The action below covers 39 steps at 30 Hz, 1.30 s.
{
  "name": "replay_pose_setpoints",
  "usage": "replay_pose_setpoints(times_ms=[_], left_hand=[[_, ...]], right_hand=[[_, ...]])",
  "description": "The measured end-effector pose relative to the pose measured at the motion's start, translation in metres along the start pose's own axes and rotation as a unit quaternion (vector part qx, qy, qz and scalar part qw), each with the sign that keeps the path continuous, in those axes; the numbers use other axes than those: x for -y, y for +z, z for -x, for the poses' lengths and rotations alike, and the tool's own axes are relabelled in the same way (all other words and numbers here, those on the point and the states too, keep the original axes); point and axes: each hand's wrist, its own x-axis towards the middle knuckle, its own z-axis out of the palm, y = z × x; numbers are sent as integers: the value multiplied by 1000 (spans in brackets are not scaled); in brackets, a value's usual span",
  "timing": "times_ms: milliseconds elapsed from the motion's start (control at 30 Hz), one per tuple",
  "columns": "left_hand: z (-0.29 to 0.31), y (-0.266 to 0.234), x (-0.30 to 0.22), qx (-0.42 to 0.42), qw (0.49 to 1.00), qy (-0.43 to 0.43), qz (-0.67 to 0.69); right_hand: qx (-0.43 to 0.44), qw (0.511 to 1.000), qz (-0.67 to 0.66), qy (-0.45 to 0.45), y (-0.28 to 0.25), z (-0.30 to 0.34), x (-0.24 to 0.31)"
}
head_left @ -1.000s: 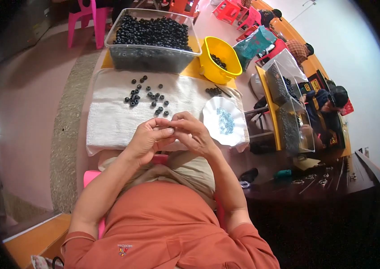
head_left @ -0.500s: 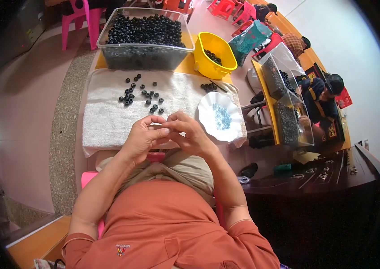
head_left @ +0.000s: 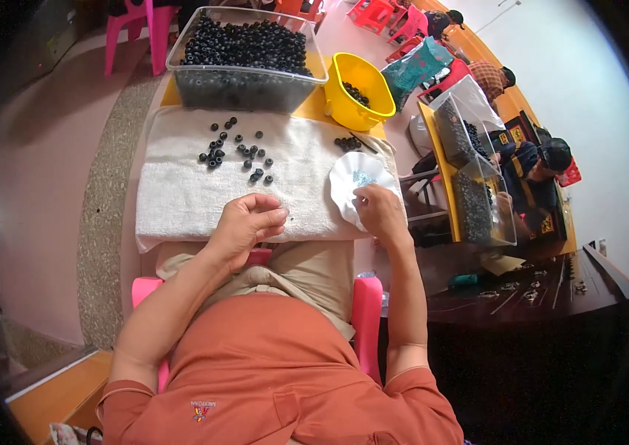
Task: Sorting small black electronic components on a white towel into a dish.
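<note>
One roundish dish (head_left: 340, 187), face up

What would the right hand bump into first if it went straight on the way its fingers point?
Probably the little blue beads in the white wavy dish. The right hand is over the dish, but I can't tell whether it already touches them.
</note>
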Motion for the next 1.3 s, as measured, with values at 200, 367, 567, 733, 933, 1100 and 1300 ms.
replay_pose_setpoints(times_ms=[200, 367, 567, 733, 933, 1100, 1300], left_hand=[[-1, 1, 1, -1, 1000, -1, 2], [0, 1, -1, -2, 1000, 3, 1], [1, 1, 2, 4, 1000, -3, 7], [2, 2, 4, 22, 1000, -12, 17], [2, 3, 7, 48, 998, -13, 31], [6, 8, 2, 72, 997, -10, 39], [7, 6, 0, 112, 994, -13, 2]], right_hand=[[60, 998, 29, -1, 12, -12, -8], [131, 989, 49, 35, 3, -22, 7], [44, 998, -32, -42, 2, -13, 0], [-52, 976, -161, -140, 7, -13, 3], [115, 809, -576, 22, 19, -2, 45], [170, 787, -593, 2, 32, -3, 59], [232, 746, -623, 37, 22, -4, 68]])
